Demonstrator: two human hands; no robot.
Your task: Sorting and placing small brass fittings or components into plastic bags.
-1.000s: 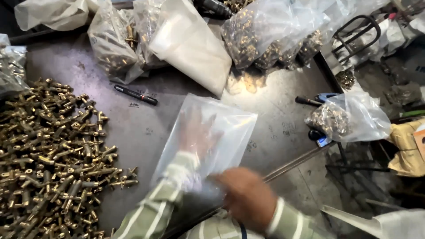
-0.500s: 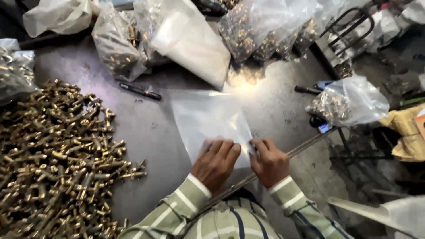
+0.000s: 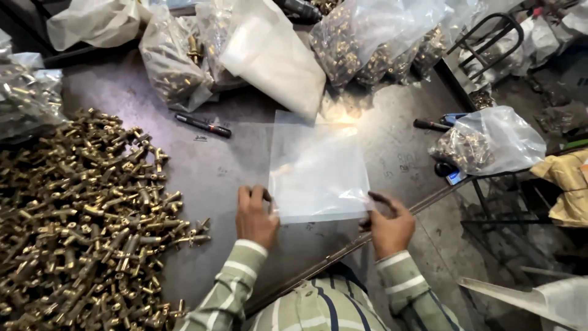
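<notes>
A clear empty plastic bag [image 3: 318, 165] lies flat on the dark metal table [image 3: 239, 165]. My left hand [image 3: 255, 216] pinches its near left corner. My right hand [image 3: 386, 224] pinches its near right corner. Both hands sit at the bag's near edge, close to the table's front rim. A big heap of small brass fittings [image 3: 73, 214] covers the table to the left of my left hand.
A black marker [image 3: 203, 125] lies behind the bag. Several plastic bags of brass parts [image 3: 367, 49] and a white folded bag [image 3: 272, 58] crowd the far edge. Another filled bag [image 3: 487, 141] sits at the right beside a metal frame.
My left hand came out of the bag and back to its near edge. Both hands moved apart to the two near corners, and the bag now lies flatter.
</notes>
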